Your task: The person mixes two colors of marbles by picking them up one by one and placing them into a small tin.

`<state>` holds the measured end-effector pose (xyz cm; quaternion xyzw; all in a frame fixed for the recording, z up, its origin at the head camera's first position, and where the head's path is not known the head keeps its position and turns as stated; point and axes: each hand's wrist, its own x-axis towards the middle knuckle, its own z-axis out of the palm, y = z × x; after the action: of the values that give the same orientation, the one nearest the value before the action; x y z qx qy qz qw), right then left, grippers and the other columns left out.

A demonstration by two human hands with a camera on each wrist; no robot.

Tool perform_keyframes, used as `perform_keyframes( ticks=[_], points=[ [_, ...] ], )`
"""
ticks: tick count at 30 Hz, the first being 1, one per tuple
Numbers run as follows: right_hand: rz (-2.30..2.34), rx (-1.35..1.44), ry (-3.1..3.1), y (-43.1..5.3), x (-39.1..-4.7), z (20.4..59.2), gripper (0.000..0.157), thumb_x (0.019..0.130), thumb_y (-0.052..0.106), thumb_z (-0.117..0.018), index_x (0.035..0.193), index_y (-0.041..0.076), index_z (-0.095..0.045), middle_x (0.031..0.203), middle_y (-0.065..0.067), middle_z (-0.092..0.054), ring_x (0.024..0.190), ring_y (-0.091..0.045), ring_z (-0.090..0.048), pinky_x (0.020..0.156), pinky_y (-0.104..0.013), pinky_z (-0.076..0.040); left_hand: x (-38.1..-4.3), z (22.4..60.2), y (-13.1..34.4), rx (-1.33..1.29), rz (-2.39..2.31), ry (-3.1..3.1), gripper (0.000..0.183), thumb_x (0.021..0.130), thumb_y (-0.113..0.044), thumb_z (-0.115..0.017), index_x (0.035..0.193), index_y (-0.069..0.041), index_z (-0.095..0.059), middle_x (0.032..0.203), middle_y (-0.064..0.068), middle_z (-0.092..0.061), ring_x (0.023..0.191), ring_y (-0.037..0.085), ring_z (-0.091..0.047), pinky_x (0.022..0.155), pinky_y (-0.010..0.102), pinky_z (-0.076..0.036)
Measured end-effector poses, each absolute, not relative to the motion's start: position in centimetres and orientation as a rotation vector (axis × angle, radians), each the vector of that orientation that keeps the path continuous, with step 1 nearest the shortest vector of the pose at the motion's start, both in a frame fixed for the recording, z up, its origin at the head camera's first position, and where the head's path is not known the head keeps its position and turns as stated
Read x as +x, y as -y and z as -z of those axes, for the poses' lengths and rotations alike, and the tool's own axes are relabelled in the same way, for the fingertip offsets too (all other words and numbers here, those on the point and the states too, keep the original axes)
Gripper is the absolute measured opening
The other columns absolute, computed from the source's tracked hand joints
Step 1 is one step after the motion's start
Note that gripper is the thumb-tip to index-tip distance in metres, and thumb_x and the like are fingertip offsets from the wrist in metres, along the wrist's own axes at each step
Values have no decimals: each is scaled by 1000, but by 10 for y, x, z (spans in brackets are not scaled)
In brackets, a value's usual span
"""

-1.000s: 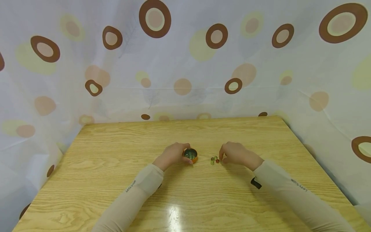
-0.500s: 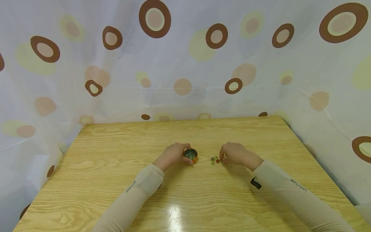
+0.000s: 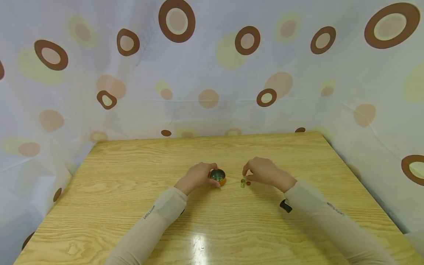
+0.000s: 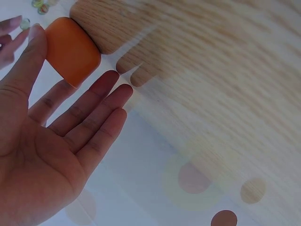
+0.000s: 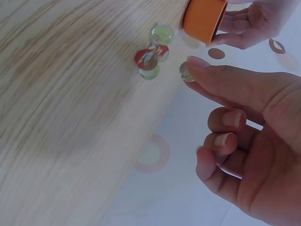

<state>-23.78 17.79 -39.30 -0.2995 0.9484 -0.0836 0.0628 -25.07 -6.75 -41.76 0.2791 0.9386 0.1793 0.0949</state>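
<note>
A small orange bowl point(image 3: 223, 182) with a dark inside stands on the table, some glassy things inside it too small to make out. My left hand point(image 3: 196, 177) holds its side between thumb and forefinger; in the left wrist view the other fingers stretch out past the bowl point(image 4: 73, 52). To the right, my right hand point(image 3: 266, 172) pinches a clear greenish marble point(image 5: 185, 72) between thumb and forefinger, the remaining fingers curled. Just below that hand lie several glass marbles, among them a red one point(image 5: 145, 60) and a yellow-green one point(image 5: 162, 34), clustered together on the wood.
The wooden table point(image 3: 159, 154) spreads out around both hands. A white curtain point(image 3: 192, 73) with brown, peach and yellow spots rises along its back and sides. Light sleeves cover both arms, and a dark strap end point(image 3: 286, 206) hangs below the right wrist.
My right hand has lifted slightly and moved left, over the marbles, with one marble in its pinch. The left hand and the bowl have stayed in place.
</note>
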Motion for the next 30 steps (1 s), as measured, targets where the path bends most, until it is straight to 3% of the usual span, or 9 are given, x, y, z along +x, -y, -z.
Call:
perform_keyframes(
  ticks=[4, 11, 19, 30],
  points=[
    [285, -909, -2867, -169, -240, 391, 14, 88, 14, -72, 100, 9, -75, 97, -5, -72, 71, -13, -63, 61, -31, -51, -252, 418, 67, 827, -528, -2789, 54, 78, -37, -78, 123, -10, -61, 96, 7, -66, 77, 17, -56, 74, 35, -50],
    [287, -939, -2914, -154, -241, 389, 17, 88, 18, -71, 104, 11, -74, 103, -4, -71, 78, -15, -65, 62, -31, -52, -253, 418, 66, 822, -523, -2788, 55, 78, -38, -77, 122, -10, -61, 100, 8, -67, 79, 17, -58, 74, 35, -50],
    [341, -962, -2941, -139, -240, 386, 21, 88, 20, -72, 106, 10, -74, 103, -7, -71, 72, -14, -64, 65, -33, -53, -253, 418, 67, 833, -545, -2791, 56, 77, -37, -78, 122, -8, -62, 103, 9, -68, 81, 17, -60, 77, 36, -51],
    [346, -988, -2934, -121, -244, 390, 21, 89, 22, -71, 107, 11, -74, 102, -6, -71, 82, -19, -65, 65, -32, -53, -252, 419, 67, 843, -561, -2786, 48, 78, -36, -77, 116, -9, -63, 93, 6, -67, 72, 15, -55, 67, 33, -50]
  ],
)
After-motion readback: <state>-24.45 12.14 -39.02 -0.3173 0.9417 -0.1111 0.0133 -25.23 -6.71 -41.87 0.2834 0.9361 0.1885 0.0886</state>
